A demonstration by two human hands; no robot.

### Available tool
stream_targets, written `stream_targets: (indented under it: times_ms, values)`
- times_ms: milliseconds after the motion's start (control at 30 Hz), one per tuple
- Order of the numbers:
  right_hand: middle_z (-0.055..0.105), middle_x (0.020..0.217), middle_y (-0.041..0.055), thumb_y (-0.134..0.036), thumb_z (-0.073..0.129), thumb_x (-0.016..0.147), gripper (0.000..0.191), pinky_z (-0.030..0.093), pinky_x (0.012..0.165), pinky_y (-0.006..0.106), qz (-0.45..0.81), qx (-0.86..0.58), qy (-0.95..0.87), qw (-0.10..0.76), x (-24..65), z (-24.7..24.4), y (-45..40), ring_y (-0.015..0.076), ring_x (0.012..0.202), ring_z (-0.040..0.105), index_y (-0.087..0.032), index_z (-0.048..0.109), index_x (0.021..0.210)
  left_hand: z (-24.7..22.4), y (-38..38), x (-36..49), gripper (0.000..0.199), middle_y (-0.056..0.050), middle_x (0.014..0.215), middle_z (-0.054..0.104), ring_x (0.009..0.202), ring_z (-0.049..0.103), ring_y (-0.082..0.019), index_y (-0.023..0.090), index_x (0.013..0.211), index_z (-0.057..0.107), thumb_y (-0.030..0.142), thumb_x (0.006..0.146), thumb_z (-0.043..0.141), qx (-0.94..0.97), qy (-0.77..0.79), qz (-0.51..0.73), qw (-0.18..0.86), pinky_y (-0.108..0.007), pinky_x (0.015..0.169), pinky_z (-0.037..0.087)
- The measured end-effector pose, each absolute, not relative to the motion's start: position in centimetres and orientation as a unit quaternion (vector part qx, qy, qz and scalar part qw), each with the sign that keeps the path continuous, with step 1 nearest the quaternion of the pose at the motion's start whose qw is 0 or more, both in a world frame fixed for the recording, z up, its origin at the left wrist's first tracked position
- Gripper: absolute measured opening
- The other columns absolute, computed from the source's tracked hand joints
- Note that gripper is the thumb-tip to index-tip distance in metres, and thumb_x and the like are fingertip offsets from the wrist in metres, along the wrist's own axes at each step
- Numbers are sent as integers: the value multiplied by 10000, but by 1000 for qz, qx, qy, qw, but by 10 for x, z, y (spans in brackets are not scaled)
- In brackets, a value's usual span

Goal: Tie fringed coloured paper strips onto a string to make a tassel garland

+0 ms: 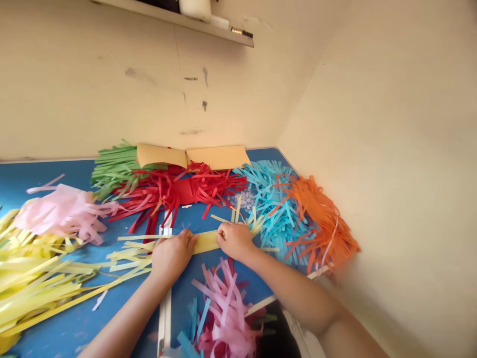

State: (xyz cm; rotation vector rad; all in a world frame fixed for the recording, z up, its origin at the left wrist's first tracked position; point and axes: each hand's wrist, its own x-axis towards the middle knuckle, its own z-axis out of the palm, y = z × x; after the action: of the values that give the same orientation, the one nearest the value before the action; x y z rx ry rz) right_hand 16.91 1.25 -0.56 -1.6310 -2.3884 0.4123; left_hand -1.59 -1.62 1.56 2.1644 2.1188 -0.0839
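Note:
A strip of yellow tissue paper (205, 242) with fringed ends stretches between my two hands, just above the blue table. My left hand (173, 253) is closed on its left part, and cut fringe spreads out past the wrist to the left. On the other side my right hand (235, 239) grips the right part, with fringe sticking out behind the fingers. The uncut middle of the strip shows flat between both fists. Just below it lies a pink fringed paper bundle (227, 308), mixed with some blue and red strips, at the table's near edge.
Red fringe (182, 191), green fringe (114, 169) and tan card pieces (218, 157) lie along the wall. Blue fringe (276, 204) and orange fringe (320, 214) fill the right corner. Pink tissue (61, 211) and yellow fringe (37, 278) cover the left. A shelf (179, 19) juts out above.

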Motion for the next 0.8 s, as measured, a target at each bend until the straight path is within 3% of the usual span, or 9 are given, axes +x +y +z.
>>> stream_targets:
  times_ms: [133,200,300,433,633,800]
  values:
    - [727,854,9,-278,586,887,119,391,757,295,135,-563,-809,102,173,-2,16,176,795,653,-217,662,820,9,-18,-18,387,-97,717,734,692,682,-257,186,937,643,406,973,326,726,688,3,15,-377,747,412]
    - [719,862,27,-284,609,875,100,388,803,331,123,-576,-801,104,177,6,18,202,820,643,-213,660,826,7,-20,-21,362,-135,908,744,872,677,-298,183,1019,644,388,972,348,738,674,36,-19,-436,837,399]
    - [680,1064,113,-239,573,897,138,357,893,421,62,-593,-791,133,182,17,16,280,1002,596,-187,647,1001,6,-19,-24,275,-127,1112,702,1053,613,-304,227,1049,663,276,952,410,788,610,74,-50,-472,949,358]
    - [663,1049,111,-151,525,871,253,366,910,400,59,-430,-892,126,176,17,3,258,990,578,-153,605,1110,10,-19,-26,286,-70,868,708,898,631,-251,233,908,689,148,910,416,858,506,75,-50,-453,953,382]
    - [638,1159,93,-199,647,705,440,367,927,406,121,-349,-924,102,185,5,11,268,1078,564,-148,601,1140,14,-40,-29,274,-116,1035,729,1009,637,-299,204,1027,680,368,864,533,867,478,112,-80,-591,1116,206]
    - [659,1116,62,-160,636,697,344,344,930,399,137,-339,-923,121,202,4,31,246,1062,587,-184,660,1040,5,-41,-39,198,-57,927,759,907,684,-243,217,906,692,243,875,498,842,506,168,-85,-595,1142,158]
